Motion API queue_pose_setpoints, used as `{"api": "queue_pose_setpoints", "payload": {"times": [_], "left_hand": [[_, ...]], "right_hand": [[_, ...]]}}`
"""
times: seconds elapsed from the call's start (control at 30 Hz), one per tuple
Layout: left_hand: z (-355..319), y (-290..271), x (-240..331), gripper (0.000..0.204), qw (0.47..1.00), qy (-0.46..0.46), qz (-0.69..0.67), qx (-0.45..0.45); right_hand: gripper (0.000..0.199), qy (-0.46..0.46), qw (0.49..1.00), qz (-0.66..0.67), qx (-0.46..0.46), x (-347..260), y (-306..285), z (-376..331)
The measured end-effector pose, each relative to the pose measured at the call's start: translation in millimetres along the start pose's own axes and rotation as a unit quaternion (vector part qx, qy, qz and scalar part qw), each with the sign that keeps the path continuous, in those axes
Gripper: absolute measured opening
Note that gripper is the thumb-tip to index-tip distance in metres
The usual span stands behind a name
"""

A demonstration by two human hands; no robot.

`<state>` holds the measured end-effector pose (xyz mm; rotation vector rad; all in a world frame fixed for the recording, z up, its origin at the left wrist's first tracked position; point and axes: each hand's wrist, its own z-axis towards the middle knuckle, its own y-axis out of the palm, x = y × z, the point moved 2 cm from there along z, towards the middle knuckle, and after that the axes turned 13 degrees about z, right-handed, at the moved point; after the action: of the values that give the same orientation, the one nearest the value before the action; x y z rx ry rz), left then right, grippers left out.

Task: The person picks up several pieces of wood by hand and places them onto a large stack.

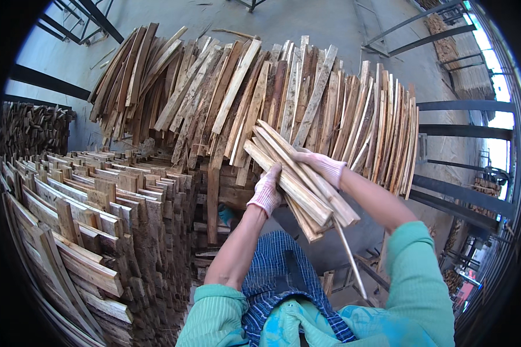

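- Your left hand [266, 191], in a pale knitted glove, is wrapped around the bundle of wooden slats [298, 179] from the left side, with the fingers curled and pressed on the wood.
- Your right hand [324, 166], also gloved, lies over the top of the same bundle, with the fingers closed down on the upper slats.
- The bundle sits between both hands and is tilted: its upper end points up and to the left, and its lower end sticks out below your hands toward the lower right.
- One thin stick [350, 257] hangs down from the lower end of the bundle, past your right forearm.
- Just behind the bundle, a long row of leaning slats [237, 92] stands on edge.
- At your left there is a stack of flat boards [92, 208], well apart from your hands.
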<state>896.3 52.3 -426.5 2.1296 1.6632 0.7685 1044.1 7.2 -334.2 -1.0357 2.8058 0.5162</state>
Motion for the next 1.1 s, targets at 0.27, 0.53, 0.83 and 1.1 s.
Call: {"api": "queue_pose_setpoints", "payload": {"times": [0.27,0.53,0.83,1.1], "left_hand": [[-57,17,-6,0.079,0.980,0.107,0.123,0.111],[-212,82,84,0.099,0.897,0.357,0.233,0.120],[-463,19,161,0.098,0.669,0.694,0.066,0.258],[-641,-139,202,0.080,0.632,0.434,0.194,0.612]], "right_hand": [[0.086,-0.154,0.982,-0.112,0.006,45,9,-2],[0.091,-0.348,0.930,-0.051,-0.106,-17,115,-150],[0.086,-0.448,0.765,-0.293,-0.358,-15,387,-268],[0.071,-0.551,0.518,-0.610,-0.239,69,619,-271]]}}
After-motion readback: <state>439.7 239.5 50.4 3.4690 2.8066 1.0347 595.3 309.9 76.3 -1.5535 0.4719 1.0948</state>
